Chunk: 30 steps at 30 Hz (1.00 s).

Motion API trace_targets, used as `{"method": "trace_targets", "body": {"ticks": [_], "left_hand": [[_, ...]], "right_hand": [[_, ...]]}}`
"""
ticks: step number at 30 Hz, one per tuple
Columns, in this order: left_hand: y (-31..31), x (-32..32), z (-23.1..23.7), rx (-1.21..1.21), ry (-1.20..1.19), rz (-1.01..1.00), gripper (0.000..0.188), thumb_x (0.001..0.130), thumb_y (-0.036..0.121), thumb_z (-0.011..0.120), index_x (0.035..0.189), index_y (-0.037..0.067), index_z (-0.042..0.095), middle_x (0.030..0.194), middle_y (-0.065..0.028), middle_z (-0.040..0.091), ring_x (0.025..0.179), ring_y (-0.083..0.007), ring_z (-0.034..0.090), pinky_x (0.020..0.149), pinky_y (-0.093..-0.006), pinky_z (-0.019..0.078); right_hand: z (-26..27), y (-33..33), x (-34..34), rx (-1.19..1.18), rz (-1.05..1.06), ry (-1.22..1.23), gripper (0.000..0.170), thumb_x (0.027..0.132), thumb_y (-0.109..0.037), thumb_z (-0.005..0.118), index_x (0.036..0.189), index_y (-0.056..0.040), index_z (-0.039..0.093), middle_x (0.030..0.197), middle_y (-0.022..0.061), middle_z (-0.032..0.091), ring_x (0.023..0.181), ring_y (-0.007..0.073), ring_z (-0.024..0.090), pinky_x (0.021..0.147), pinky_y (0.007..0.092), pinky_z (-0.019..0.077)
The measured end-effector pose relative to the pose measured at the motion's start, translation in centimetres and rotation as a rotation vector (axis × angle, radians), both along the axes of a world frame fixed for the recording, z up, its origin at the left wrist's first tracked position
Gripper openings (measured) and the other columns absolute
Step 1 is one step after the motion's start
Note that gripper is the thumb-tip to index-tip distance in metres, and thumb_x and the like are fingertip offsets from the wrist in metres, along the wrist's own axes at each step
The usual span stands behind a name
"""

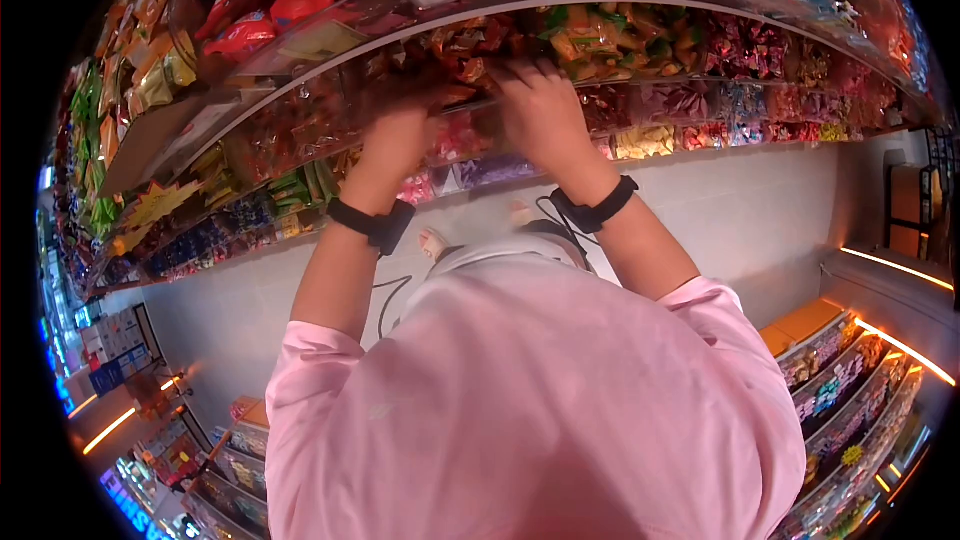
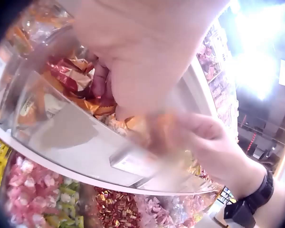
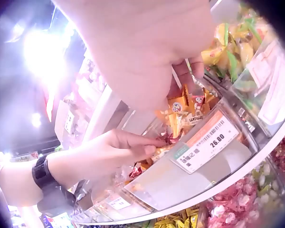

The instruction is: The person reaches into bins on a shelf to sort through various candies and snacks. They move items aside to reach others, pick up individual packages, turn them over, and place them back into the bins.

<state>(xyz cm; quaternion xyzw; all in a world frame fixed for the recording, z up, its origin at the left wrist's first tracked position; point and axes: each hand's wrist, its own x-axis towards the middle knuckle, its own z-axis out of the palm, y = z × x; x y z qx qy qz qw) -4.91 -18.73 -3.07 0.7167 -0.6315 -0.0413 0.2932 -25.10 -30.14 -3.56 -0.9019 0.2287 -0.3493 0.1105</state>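
Observation:
Both hands are in a clear bin of wrapped candies. In the head view the left hand (image 1: 398,140), blurred, is at the left and the right hand (image 1: 543,115) at the right. The left wrist view shows the left fingers (image 2: 100,81) curled beside a red and white packet (image 2: 72,76); the right hand (image 2: 216,149) pinches a blurred orange packet (image 2: 162,130). From the right wrist, the right fingers (image 3: 187,75) curl above orange packets (image 3: 179,107), partly hidden. There the left hand (image 3: 104,154) has thumb and fingertips together on a small wrapped candy (image 3: 157,151).
A price label (image 3: 206,142) stands on the bin's clear front (image 3: 180,183). Green and yellow candies (image 1: 620,40) lie in the bin at the right. An upper shelf edge (image 1: 480,12) curves above the hands; lower rows hold pink candies (image 2: 35,190). Pale floor (image 1: 740,210) lies below.

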Motion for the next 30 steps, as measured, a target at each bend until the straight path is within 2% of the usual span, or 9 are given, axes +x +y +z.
{"method": "trace_targets", "body": {"ticks": [3,4,7,12,16,18,21,25,30], "left_hand": [[-0.3,-1.8,-0.9,-0.08,-0.299,0.127,0.024,0.087,0.013,0.078,0.11,0.019,0.083,0.105,-0.01,0.077,0.104,-0.0333,0.068,0.106,-0.0502,0.0433],[-0.6,-1.7,-1.5,-0.161,-0.217,0.121,0.022,0.083,0.015,0.08,0.104,0.021,0.084,0.104,-0.0089,0.077,0.1,-0.0335,0.068,0.102,-0.048,0.0433],[-0.3,-2.4,-1.8,0.026,-0.063,0.164,0.024,0.081,0.015,0.08,0.103,0.02,0.084,0.109,-0.0081,0.076,0.106,-0.0344,0.067,0.103,-0.0479,0.0434],[1.6,-2.1,0.5,-0.094,-0.241,0.094,0.021,0.082,0.016,0.078,0.102,0.014,0.082,0.117,-0.0067,0.073,0.115,-0.0344,0.062,0.108,-0.0524,0.0383],[5.6,-0.9,-0.2,-0.136,0.013,0.026,0.016,0.09,0.02,0.075,0.103,0.012,0.081,0.115,-0.0047,0.073,0.113,-0.0319,0.062,0.108,-0.0516,0.036],[7.2,-0.6,0.4,0.007,0.031,0.012,0.016,0.092,0.02,0.074,0.104,0.011,0.081,0.115,-0.0041,0.073,0.112,-0.0302,0.062,0.105,-0.0483,0.0375],[8.3,0.5,0.7,0.015,0.063,-0.044,0.017,0.094,0.022,0.073,0.106,0.013,0.08,0.116,-0.0031,0.073,0.111,-0.0283,0.063,0.102,-0.0455,0.0391],[8.7,0.8,-0.1,0.003,0.093,-0.041,0.022,0.095,0.023,0.071,0.113,0.014,0.079,0.123,-0.0059,0.072,0.113,-0.0316,0.063,0.103,-0.0465,0.0399],[7.8,0.1,-1.5,-0.027,0.093,-0.005,0.034,0.094,0.024,0.069,0.127,0.015,0.072,0.135,-0.0109,0.068,0.115,-0.0366,0.062,0.104,-0.0503,0.0428]], "right_hand": [[0.5,0.0,1.5,0.029,0.042,-0.101,0.038,0.09,-0.011,0.071,0.127,-0.0121,0.073,0.117,0.0097,0.072,0.107,0.0361,0.066,0.096,0.0465,0.0533],[0.6,0.1,2.0,0.04,0.06,-0.126,0.036,0.09,-0.011,0.071,0.126,-0.0123,0.073,0.115,0.0099,0.073,0.106,0.036,0.067,0.096,0.046,0.0537],[1.2,0.4,3.4,0.076,0.076,-0.156,0.031,0.091,-0.011,0.072,0.122,-0.0126,0.075,0.111,0.0102,0.074,0.102,0.0356,0.068,0.094,0.0445,0.0553],[2.0,0.7,6.5,0.085,0.129,-0.193,0.024,0.092,-0.012,0.072,0.116,-0.0119,0.078,0.11,0.0105,0.075,0.101,0.0353,0.069,0.088,0.0437,0.0576],[0.9,1.4,8.8,0.076,0.18,-0.112,0.028,0.078,-0.009,0.072,0.106,-0.007,0.077,0.101,0.0097,0.072,0.105,0.0334,0.066,0.096,0.0467,0.0528],[0.0,1.5,9.3,-0.008,0.228,-0.064,0.029,0.073,-0.009,0.072,0.102,-0.0059,0.076,0.101,0.0096,0.071,0.106,0.0323,0.065,0.096,0.0462,0.0524],[0.5,2.3,8.0,0.041,0.129,0.008,0.029,0.072,-0.009,0.072,0.101,-0.0068,0.077,0.105,0.0085,0.071,0.111,0.0311,0.065,0.099,0.0455,0.0512],[0.6,2.3,6.2,-0.037,0.176,0.101,0.031,0.072,-0.011,0.074,0.102,-0.0095,0.079,0.109,0.0051,0.071,0.114,0.0304,0.064,0.103,0.0449,0.0502],[0.4,3.7,6.3,0.085,0.118,0.23,0.034,0.075,-0.011,0.074,0.108,-0.0137,0.079,0.113,0.0027,0.071,0.115,0.029,0.065,0.097,0.042,0.0552]]}}
